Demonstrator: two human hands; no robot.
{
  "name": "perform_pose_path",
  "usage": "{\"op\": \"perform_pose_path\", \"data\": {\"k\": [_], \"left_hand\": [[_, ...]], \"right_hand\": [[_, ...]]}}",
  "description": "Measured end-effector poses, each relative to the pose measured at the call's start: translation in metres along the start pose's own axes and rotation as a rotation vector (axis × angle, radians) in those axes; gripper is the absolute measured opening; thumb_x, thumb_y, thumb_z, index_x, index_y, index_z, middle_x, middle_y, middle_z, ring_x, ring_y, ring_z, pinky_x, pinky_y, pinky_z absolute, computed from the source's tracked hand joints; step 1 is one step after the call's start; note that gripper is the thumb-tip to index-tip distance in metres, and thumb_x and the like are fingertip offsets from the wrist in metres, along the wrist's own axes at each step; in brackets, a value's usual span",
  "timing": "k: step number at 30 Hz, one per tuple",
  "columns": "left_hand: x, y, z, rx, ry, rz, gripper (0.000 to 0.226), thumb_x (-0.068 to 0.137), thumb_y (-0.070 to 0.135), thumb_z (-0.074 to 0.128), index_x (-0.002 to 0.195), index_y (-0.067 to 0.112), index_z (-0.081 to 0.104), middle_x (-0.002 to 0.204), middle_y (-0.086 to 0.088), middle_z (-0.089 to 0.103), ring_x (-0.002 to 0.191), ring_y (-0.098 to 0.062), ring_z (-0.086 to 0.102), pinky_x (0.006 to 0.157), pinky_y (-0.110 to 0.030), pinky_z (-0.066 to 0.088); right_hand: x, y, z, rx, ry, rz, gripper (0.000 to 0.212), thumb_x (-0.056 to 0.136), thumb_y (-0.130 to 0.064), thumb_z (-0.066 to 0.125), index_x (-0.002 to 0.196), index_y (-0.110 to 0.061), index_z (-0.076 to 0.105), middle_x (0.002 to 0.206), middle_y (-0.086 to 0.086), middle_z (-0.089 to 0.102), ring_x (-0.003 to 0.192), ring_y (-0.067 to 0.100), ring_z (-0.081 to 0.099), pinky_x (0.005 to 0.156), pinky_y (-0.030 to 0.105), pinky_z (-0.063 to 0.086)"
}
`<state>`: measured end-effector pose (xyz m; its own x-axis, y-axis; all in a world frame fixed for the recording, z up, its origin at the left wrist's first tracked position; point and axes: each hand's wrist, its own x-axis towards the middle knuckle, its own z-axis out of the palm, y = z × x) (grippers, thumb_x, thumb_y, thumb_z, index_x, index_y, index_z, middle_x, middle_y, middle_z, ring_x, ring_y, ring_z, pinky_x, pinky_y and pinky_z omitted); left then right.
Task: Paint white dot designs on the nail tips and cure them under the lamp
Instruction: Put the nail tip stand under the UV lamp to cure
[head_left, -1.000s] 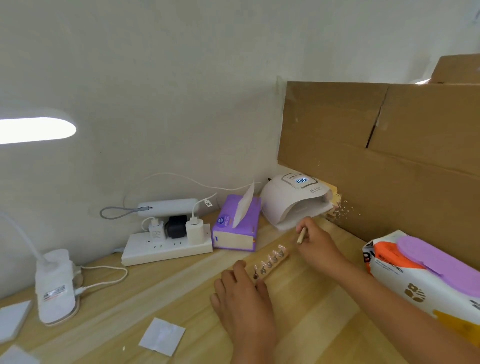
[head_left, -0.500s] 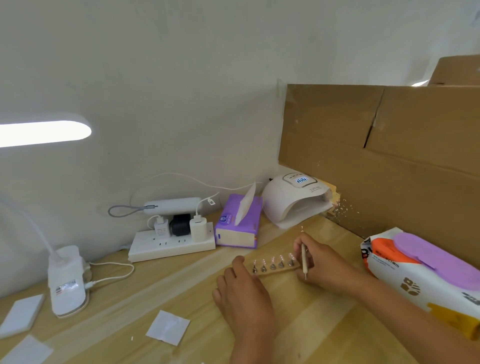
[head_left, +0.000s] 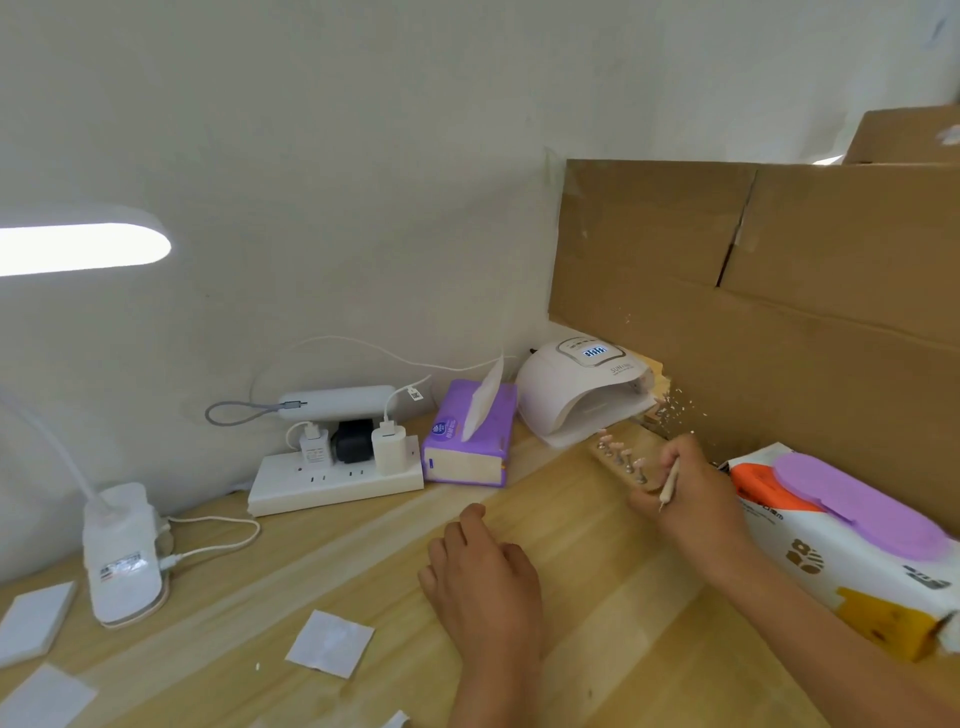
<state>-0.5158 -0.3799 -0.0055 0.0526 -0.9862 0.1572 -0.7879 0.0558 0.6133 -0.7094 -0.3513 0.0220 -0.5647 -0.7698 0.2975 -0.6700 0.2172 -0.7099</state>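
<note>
Our right hand (head_left: 685, 499), fingers clenched, grasps dotting stick (head_left: 670, 480) and the wooden strip (head_left: 615, 460) by its near end; we judge it light, stiff; lamp (head_left: 582, 395) at eleven o'clock, left hand (head_left: 483, 577) released.

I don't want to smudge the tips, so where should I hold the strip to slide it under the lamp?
Pinch the strip at its near end, by the long edges, from your side: tips stand along its top, far end faces the lamp.

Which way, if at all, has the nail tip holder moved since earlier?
Yes. The nail tip holder has moved right and back, away from the purple tissue box, toward the mouth of the nail lamp.
</note>
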Motion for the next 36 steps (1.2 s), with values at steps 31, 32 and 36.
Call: {"op": "perform_pose_path", "data": {"k": [31, 32, 36], "left_hand": [[0.004, 0.006, 0.007, 0.008, 0.107, 0.199, 0.051, 0.033, 0.018, 0.093, 0.08, 0.017, 0.073, 0.071, 0.0, 0.066, 0.064, -0.029, 0.065, 0.057, -0.039, 0.047], [0.004, 0.006, 0.006, 0.011, 0.11, 0.208, 0.052, 0.031, 0.018, 0.093, 0.079, 0.017, 0.073, 0.07, 0.0, 0.066, 0.062, -0.028, 0.065, 0.055, -0.038, 0.047], [0.004, 0.005, 0.006, 0.028, 0.12, 0.227, 0.054, 0.025, 0.02, 0.094, 0.075, 0.019, 0.072, 0.067, 0.001, 0.064, 0.058, -0.026, 0.064, 0.054, -0.033, 0.036]], "right_hand": [[0.093, -0.024, 0.07, 0.155, 0.666, -0.127, 0.018, 0.087, 0.0, 0.058, 0.104, -0.008, 0.055, 0.099, 0.01, 0.063, 0.096, 0.033, 0.057, 0.084, 0.032, 0.028], [0.102, -0.027, 0.067, 0.134, 0.593, -0.165, 0.019, 0.087, 0.0, 0.057, 0.104, -0.008, 0.055, 0.1, 0.01, 0.064, 0.097, 0.033, 0.057, 0.087, 0.033, 0.029], [0.145, -0.034, 0.054, -0.211, 0.119, -0.215, 0.036, 0.082, -0.009, 0.065, 0.115, -0.018, 0.054, 0.11, 0.005, 0.063, 0.112, 0.031, 0.053, 0.094, 0.036, 0.028]]}}
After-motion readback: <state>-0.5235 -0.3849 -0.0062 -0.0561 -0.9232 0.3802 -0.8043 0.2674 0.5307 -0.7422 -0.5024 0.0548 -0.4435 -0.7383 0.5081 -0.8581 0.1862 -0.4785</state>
